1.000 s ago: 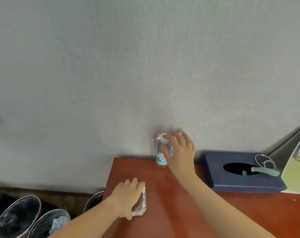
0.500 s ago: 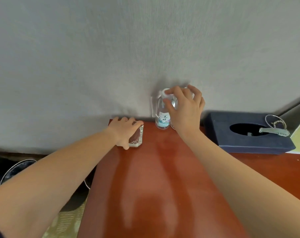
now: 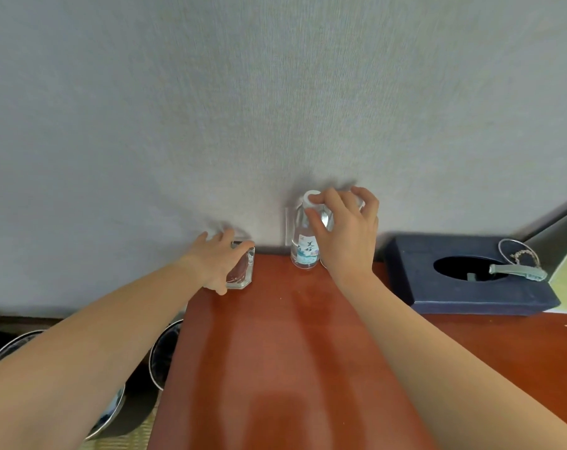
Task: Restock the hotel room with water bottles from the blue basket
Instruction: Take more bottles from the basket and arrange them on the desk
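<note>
A polished red-brown worktop (image 3: 275, 352) is running up against a grey, finely textured wall (image 3: 210, 108). At its far edge, just beside the wall, a clear water bottle (image 3: 303, 248) with a white cap and a pale label is standing upright. The right hand (image 3: 343, 235) is gripping it near the top, fingers (image 3: 321, 198) curled and clamped on the cap and neck. Something clear is showing behind the palm, but what it is cannot be told.

At the worktop's far left corner the left hand (image 3: 213, 261) is holding a square glass dish (image 3: 243, 274), fingers bent over its top.

To the right, a dark blue tissue box (image 3: 470, 293) is lying on the worktop with a key ring (image 3: 516, 254) resting on it. Below the left edge, round bins (image 3: 165, 352) with black liners are standing on the floor.
</note>
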Tool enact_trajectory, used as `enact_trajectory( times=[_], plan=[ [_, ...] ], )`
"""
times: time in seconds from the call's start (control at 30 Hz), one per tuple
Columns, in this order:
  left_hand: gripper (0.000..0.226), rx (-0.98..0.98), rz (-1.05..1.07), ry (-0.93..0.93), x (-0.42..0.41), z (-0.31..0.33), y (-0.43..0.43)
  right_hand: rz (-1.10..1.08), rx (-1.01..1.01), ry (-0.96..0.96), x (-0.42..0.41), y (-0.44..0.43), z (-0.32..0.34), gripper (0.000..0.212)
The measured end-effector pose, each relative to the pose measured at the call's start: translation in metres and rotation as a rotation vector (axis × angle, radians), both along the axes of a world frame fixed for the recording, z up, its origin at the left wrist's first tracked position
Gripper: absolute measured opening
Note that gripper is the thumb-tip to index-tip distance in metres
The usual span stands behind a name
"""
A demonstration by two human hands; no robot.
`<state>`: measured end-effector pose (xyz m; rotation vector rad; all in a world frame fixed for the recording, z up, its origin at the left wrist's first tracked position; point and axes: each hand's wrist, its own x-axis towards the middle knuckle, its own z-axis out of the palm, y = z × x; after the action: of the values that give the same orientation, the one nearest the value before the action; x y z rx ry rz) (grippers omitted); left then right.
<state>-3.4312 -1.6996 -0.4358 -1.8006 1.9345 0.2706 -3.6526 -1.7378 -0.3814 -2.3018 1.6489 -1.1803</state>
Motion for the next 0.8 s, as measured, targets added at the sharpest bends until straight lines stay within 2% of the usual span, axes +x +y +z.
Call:
enact_trajectory(
  times=[0.13,0.2,0.27,0.33,0.4,0.47,0.53,0.7,0.8],
  plan=[
    [0.118,-0.017,-0.035,-0.033,0.000,0.001,-0.001,0.000,-0.027,-0.006,-0.002,-0.001,-0.002,0.015],
    [0.120,-0.018,-0.050,0.012,-0.001,0.009,-0.001,0.000,-0.022,-0.004,-0.002,-0.001,-0.003,0.016],
    [0.114,-0.107,-0.077,0.166,-0.006,0.025,-0.001,0.013,-0.010,0.017,-0.005,0.000,-0.002,0.017],
    [0.096,-0.307,-0.080,0.394,-0.019,0.048,-0.005,0.052,-0.013,0.029,-0.009,0.001,-0.001,0.020],
    [0.081,-0.494,-0.042,0.612,-0.039,0.075,-0.013,0.123,-0.004,-0.023,-0.016,0.001,0.004,0.024],
    [0.069,-0.598,-0.012,0.744,-0.059,0.098,-0.022,0.168,0.019,-0.063,-0.024,-0.003,0.013,0.031],
    [0.059,-0.614,-0.032,0.741,-0.074,0.114,-0.031,0.137,0.048,-0.009,-0.033,-0.009,0.024,0.034],
    [0.047,-0.521,-0.127,0.463,-0.092,0.123,-0.042,0.144,0.373,0.248,-0.049,-0.023,0.042,0.040],
    [0.039,-0.531,-0.128,0.396,-0.100,0.122,-0.040,0.175,0.391,0.230,-0.050,-0.024,0.048,0.030]
  ],
)
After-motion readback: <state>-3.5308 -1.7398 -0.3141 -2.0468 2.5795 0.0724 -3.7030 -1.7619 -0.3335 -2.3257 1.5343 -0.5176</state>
